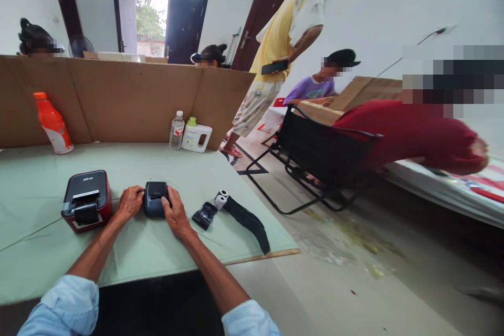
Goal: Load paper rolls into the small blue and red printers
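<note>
A small dark thermal printer (156,206) rests on the pale green tabletop between my hands. From its left side, my left hand (130,202) holds it with curled fingers. My right hand (175,212) grips the right side, its thumb lying over the top front edge. Close by on the left stands a larger red and black label printer (87,200). To the right lie white paper rolls (221,199), a black plastic-wrapped item (205,215) and a long black strap (249,221).
A cardboard screen (134,102) runs along the table's back. Before it stand an orange bottle (53,125), a clear water bottle (177,131) and a white jug (192,137). Right of the table are a black folding chair (315,142) and several people, one standing with a dark object in hand.
</note>
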Demonstrator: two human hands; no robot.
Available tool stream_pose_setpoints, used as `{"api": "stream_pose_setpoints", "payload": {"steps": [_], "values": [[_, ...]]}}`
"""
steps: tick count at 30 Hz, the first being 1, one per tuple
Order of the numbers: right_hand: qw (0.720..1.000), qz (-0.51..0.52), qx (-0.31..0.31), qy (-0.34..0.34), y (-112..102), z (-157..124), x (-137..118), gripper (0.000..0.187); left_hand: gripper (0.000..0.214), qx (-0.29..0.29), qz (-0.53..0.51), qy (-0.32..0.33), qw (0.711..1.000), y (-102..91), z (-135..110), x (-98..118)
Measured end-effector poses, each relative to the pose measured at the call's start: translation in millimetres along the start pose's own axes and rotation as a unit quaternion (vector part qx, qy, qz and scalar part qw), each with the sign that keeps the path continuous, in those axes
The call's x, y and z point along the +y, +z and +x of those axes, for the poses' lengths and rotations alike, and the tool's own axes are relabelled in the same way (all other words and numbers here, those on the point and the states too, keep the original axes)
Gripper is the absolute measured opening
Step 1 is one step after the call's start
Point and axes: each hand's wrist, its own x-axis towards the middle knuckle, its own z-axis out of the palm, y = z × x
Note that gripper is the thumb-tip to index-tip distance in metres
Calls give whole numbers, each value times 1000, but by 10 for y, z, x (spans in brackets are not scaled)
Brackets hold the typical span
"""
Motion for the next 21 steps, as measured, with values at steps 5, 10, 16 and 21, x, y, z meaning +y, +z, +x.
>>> {"api": "stream_pose_setpoints", "payload": {"steps": [5,10,16,21], "values": [[1000,-7,0,-2,-8,-6,-50,58,19,-9,-44,-50,998,9,108,-19],[999,-20,-27,-8,-33,-6,-99,60,13,-39,-101,-101,989,34,158,-50],[998,-42,-49,-3,-29,-25,-132,62,9,-42,-148,-105,982,30,196,-71],[998,-44,-50,-9,-8,-50,-132,67,18,-12,-164,-75,984,64,126,-125]]}}
